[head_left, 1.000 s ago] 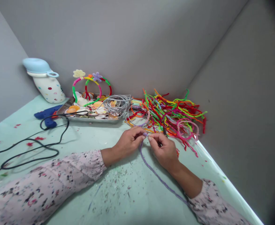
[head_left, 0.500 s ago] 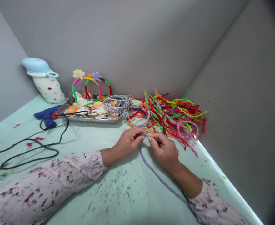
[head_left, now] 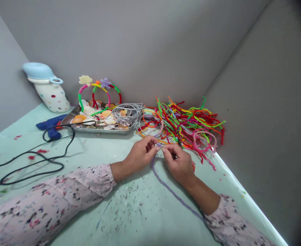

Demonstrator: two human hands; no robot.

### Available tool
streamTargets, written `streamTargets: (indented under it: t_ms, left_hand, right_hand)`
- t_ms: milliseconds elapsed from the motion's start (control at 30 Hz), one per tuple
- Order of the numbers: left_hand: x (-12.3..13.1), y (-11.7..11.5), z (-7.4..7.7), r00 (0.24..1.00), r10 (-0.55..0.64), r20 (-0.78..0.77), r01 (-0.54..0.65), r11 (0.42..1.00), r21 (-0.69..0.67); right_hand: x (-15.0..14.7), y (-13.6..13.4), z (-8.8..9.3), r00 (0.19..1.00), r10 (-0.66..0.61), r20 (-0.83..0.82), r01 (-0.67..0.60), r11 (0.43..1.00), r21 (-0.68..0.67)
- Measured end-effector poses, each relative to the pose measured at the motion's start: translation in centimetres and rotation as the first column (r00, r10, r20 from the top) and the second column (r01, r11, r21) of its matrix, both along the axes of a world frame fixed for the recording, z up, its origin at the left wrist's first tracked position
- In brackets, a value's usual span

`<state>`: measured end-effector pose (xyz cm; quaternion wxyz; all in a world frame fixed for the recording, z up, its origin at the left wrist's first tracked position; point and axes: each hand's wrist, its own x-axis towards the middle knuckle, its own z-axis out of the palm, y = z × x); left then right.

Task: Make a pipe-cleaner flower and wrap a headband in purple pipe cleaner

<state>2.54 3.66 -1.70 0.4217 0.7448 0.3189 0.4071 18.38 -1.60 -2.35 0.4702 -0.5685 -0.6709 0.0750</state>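
Observation:
A purple pipe cleaner [head_left: 173, 193] trails across the table from between my fingertips towards my right sleeve. Its upper end is bunched into a small coil, pinched by the thumb and forefinger of my left hand [head_left: 141, 152]. Close beside it, my right hand [head_left: 180, 163] is closed in a pinch at the same end, fingertips almost touching the left ones. Exactly how the coil is wound is too small to tell. Just beyond my hands lies a heap of bright pipe cleaners [head_left: 188, 119], with a pink ring [head_left: 205, 140] on its near right side.
A metal tray [head_left: 101, 131] holds paper pieces, a coil of silvery wire [head_left: 128, 112] and two flower-topped hoops [head_left: 94, 85]. Left of it lie a blue glue gun [head_left: 53, 127] with a looping black cord [head_left: 35, 160] and a white bottle [head_left: 51, 95]. Walls enclose the table.
Both hands keep their pinch at the purple end, with slight finger movement. The hanging length of pipe cleaner has shifted a little to the left.

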Motion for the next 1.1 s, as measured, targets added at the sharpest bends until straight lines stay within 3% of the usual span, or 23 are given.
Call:
streamTargets:
  t_ms: [167,433,700,1100]
  left_hand:
    - [-0.25,-0.12,0.60,1.000,0.007,-0.019,-0.007,1.000,0.016]
    - [-0.22,0.07,0.26,0.993,0.052,-0.110,-0.043,0.996,0.079]
    - [-0.13,-0.05,0.03,0.985,0.062,-0.160,-0.042,0.991,0.126]
    - [0.07,-0.28,0.12,0.975,0.080,-0.206,-0.064,0.994,0.086]
  right_hand:
    - [-0.08,-0.03,0.05,1.000,0.011,0.026,-0.010,1.000,-0.018]
    - [0.13,-0.03,-0.27,0.984,0.066,0.164,-0.058,0.997,-0.052]
    - [0.07,0.05,-0.30,0.915,0.039,0.401,-0.075,0.994,0.076]
    - [-0.13,0.21,-0.32,0.846,-0.098,0.524,-0.042,0.968,0.249]
